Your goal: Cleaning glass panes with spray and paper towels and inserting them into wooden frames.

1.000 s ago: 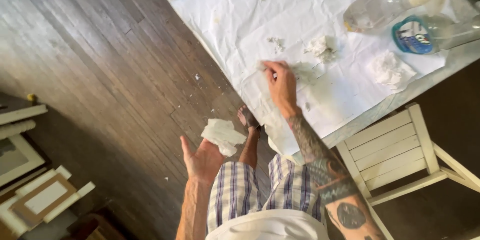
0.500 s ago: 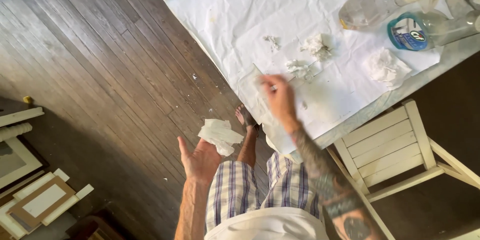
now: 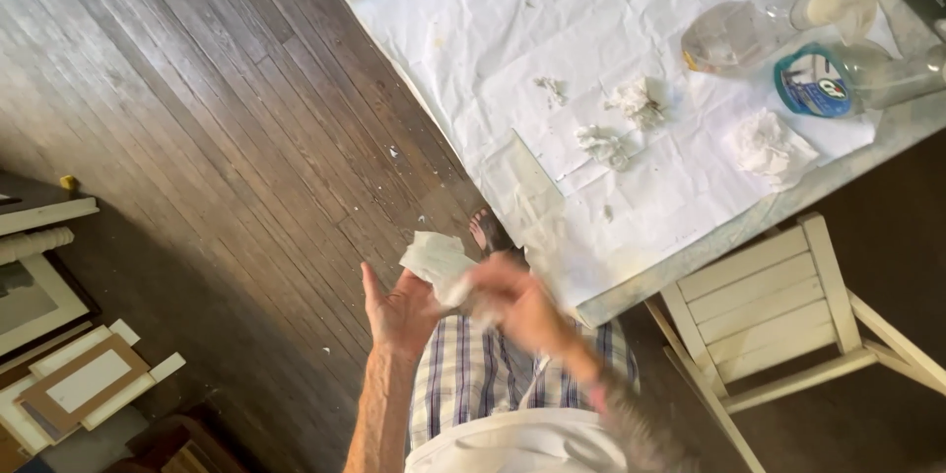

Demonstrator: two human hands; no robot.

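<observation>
Holding a crumpled white paper towel, soft and wrinkled, the left hand was palm-up with fingers loosely spread, thumb pointing up-left, wad resting on the palm near the fingertips. Right hand was motion-blurred, reaching across to the wad's right side; touching it or nearly so, exact grip could not be told. Both hands sat over the lap, plaid shorts below, just beside the table's near corner.

Table was covered in creased white paper sheets. A thin clear glass pane, rectangular, lay flat near the table edge. Small torn tissue scraps lay scattered mid-table; a bigger wadded tissue sat to their right. Clear plastic spray bottle lay on its side, near a second clear bottle with blue label. White slatted wooden chair stood by the table. Floor was dark wood planks, speckled with white bits.
</observation>
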